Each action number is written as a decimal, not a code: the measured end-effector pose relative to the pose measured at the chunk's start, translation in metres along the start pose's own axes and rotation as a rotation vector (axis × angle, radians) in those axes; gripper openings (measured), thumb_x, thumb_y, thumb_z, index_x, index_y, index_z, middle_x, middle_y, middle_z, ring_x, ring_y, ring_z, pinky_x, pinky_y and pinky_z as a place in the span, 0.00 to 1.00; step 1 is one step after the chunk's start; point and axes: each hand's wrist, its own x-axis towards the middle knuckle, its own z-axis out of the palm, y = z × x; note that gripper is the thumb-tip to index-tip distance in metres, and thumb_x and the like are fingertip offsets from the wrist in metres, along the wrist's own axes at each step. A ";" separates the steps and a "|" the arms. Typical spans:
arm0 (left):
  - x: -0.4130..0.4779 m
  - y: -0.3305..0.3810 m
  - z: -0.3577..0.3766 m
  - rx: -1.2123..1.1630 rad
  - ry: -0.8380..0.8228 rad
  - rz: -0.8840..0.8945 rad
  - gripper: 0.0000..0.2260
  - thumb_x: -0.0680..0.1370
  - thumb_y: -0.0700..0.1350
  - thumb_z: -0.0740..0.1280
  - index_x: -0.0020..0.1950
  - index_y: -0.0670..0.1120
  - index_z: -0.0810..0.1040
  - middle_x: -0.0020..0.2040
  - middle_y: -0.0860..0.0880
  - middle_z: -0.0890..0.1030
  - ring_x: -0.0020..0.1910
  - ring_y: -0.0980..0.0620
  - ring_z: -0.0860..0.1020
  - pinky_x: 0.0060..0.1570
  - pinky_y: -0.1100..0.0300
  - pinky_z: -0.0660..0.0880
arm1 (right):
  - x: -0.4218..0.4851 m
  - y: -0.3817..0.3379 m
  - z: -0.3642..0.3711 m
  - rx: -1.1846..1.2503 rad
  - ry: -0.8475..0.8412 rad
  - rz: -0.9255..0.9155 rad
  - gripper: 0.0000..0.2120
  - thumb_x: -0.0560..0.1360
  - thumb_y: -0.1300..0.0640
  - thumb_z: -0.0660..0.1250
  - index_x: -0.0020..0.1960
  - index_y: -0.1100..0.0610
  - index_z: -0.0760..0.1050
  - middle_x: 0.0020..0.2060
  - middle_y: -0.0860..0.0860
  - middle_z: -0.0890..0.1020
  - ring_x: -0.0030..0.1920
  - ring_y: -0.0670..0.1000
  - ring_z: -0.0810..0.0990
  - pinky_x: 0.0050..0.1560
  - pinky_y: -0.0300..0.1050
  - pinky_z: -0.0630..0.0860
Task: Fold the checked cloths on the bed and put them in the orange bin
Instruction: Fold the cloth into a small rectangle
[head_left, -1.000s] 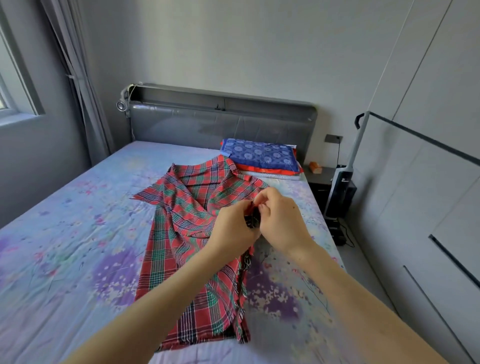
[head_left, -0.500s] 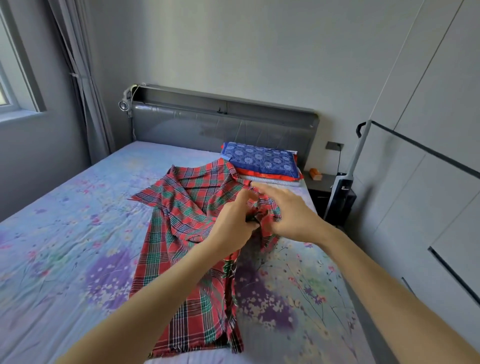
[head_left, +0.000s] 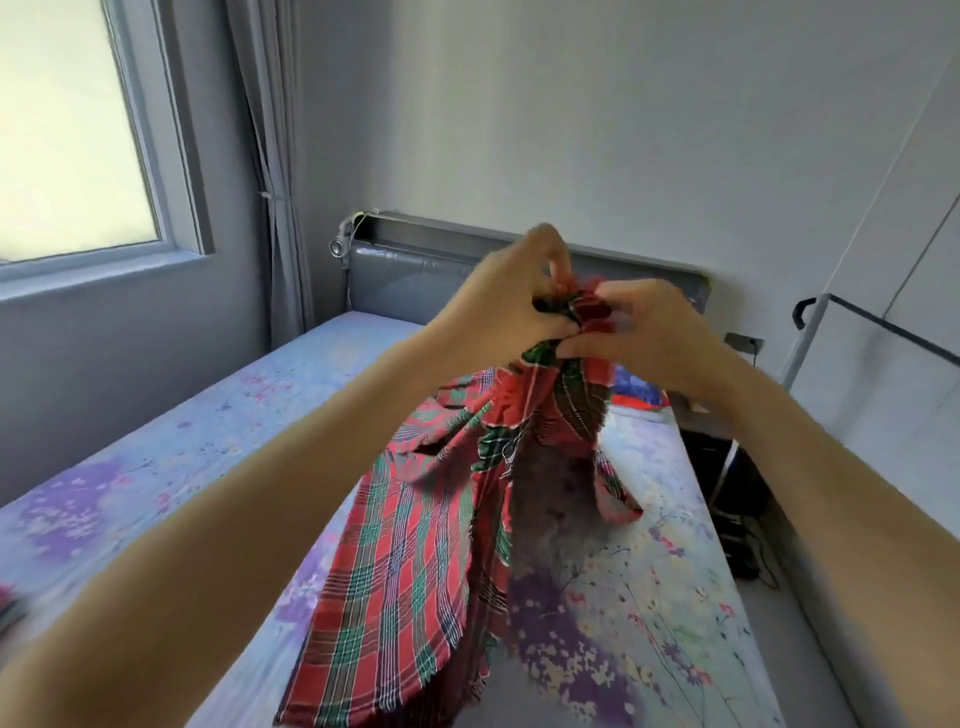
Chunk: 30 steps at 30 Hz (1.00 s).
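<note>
Two hands, left hand (head_left: 501, 306) and right hand (head_left: 649, 338), pinch one checked cloth (head_left: 415, 561).

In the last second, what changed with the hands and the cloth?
The left hand and right hand rose from low over the bed, lifting the checked cloth they pinch; its top is now bunched between them before the headboard, no longer spread flat. Unchanged: both keep their grip, and the cloth's lower end still lies on the bed.

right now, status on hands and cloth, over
Left hand and right hand both pinching checked cloth at its top. Cloth hanging, lower end on bed. Orange bin not in view.
</note>
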 end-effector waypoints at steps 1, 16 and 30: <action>0.004 0.005 -0.008 -0.062 0.083 -0.018 0.20 0.67 0.37 0.75 0.41 0.53 0.64 0.32 0.43 0.80 0.27 0.54 0.71 0.30 0.57 0.69 | 0.009 -0.007 -0.009 -0.027 0.054 -0.008 0.08 0.65 0.56 0.78 0.40 0.55 0.80 0.27 0.39 0.78 0.30 0.35 0.72 0.34 0.28 0.66; -0.099 -0.055 0.034 0.129 0.551 -0.373 0.08 0.70 0.39 0.73 0.46 0.45 0.79 0.39 0.49 0.83 0.39 0.50 0.81 0.37 0.65 0.70 | 0.046 -0.048 -0.044 0.155 0.527 -0.015 0.16 0.68 0.57 0.74 0.42 0.71 0.77 0.38 0.67 0.81 0.36 0.53 0.74 0.41 0.59 0.75; -0.134 -0.103 0.087 0.111 0.362 -0.551 0.09 0.76 0.44 0.69 0.47 0.37 0.83 0.38 0.42 0.83 0.33 0.48 0.76 0.30 0.69 0.62 | -0.009 -0.038 -0.115 0.352 0.681 -0.023 0.06 0.68 0.62 0.74 0.39 0.51 0.83 0.35 0.44 0.84 0.42 0.51 0.82 0.48 0.46 0.80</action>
